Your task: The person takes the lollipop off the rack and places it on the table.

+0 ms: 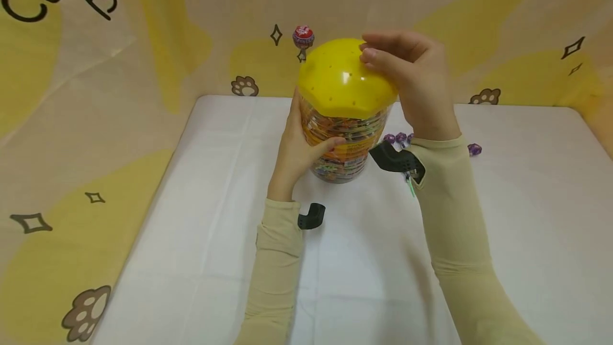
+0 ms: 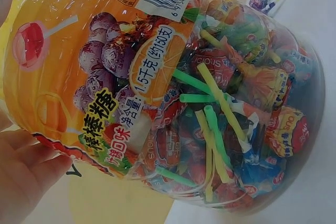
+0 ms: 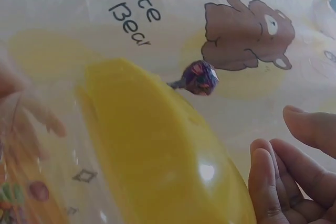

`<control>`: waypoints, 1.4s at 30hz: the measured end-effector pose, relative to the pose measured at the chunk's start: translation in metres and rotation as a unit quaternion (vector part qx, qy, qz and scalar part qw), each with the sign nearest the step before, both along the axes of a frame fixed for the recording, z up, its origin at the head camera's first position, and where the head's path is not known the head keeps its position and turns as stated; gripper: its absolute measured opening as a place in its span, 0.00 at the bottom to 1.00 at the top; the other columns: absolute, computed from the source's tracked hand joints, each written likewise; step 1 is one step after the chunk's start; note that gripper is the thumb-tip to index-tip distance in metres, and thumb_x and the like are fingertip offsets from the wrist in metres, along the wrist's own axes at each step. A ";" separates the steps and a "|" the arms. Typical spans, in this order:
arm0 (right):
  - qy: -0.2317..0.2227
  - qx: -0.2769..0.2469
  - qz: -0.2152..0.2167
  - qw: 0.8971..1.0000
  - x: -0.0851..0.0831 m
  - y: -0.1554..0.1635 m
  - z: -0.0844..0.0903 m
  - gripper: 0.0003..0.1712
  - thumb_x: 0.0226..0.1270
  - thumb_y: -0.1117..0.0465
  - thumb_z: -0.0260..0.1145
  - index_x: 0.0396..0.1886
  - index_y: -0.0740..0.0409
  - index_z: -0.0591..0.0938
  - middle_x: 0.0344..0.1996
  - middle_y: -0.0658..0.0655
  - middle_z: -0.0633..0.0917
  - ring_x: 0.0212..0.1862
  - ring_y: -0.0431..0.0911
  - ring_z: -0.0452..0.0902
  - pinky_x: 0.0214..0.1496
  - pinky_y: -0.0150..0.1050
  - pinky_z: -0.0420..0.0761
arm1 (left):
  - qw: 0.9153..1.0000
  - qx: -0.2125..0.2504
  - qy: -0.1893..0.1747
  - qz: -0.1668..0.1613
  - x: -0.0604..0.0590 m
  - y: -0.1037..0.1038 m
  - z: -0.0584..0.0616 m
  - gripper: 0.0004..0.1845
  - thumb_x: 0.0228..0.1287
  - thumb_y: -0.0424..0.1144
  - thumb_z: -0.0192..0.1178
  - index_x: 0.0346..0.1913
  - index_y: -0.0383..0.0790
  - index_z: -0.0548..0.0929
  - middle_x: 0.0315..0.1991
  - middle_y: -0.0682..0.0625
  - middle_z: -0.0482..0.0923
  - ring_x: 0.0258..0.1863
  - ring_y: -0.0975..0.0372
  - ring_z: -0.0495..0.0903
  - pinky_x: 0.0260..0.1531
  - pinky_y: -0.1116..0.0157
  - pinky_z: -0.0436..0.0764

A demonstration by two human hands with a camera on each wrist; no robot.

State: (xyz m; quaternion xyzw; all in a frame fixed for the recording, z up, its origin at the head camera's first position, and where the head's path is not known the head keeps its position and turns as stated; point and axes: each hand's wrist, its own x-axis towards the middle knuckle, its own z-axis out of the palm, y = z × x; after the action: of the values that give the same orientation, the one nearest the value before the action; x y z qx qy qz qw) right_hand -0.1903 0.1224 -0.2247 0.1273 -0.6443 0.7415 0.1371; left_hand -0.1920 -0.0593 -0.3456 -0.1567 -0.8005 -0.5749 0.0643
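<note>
A clear plastic jar [image 1: 341,148] sits just above the middle of the head view, tilted toward the camera, packed with wrapped lollipops and wearing an orange label with a barcode. Its domed yellow lid [image 1: 342,81], dotted with small holes, is seated on top. One lollipop [image 1: 303,37] stands upright in the lid's far edge
</note>
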 end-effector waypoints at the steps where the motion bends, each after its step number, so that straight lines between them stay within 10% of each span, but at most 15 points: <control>1: -0.003 0.011 -0.002 1.000 -0.001 -0.003 0.002 0.13 0.55 0.67 0.71 0.42 0.66 0.85 0.42 0.62 0.83 0.46 0.53 0.77 0.51 0.37 0.80 | 1.000 -0.001 -0.001 0.001 0.000 0.000 0.000 0.61 0.50 0.49 0.72 0.74 0.61 0.34 0.74 0.58 0.45 0.70 0.64 0.53 0.69 0.57 0.56; 27: 0.070 0.237 -0.039 0.968 -0.027 -0.058 0.025 0.17 0.56 0.64 0.72 0.46 0.65 0.83 0.41 0.57 0.85 0.39 0.43 0.81 0.47 0.31 0.80 | 0.999 -0.026 -0.021 0.015 -0.004 -0.002 0.004 0.60 0.51 0.46 0.71 0.75 0.56 0.36 0.74 0.51 0.48 0.70 0.58 0.54 0.69 0.53 0.54; 42: 0.092 0.168 -0.034 0.981 -0.028 -0.060 0.019 0.14 0.55 0.68 0.72 0.42 0.69 0.84 0.38 0.60 0.85 0.36 0.44 0.81 0.46 0.33 0.81 | 0.999 -0.029 -0.026 0.018 -0.002 -0.002 0.001 0.60 0.50 0.48 0.71 0.75 0.60 0.36 0.74 0.53 0.48 0.70 0.58 0.54 0.69 0.53 0.55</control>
State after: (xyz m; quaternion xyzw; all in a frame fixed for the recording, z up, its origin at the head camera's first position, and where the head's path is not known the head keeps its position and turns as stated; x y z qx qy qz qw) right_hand -0.2184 0.0624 -0.2056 0.1948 -0.7484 0.6024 0.1974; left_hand -0.1944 -0.0614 -0.3450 -0.1293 -0.8206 -0.5544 0.0494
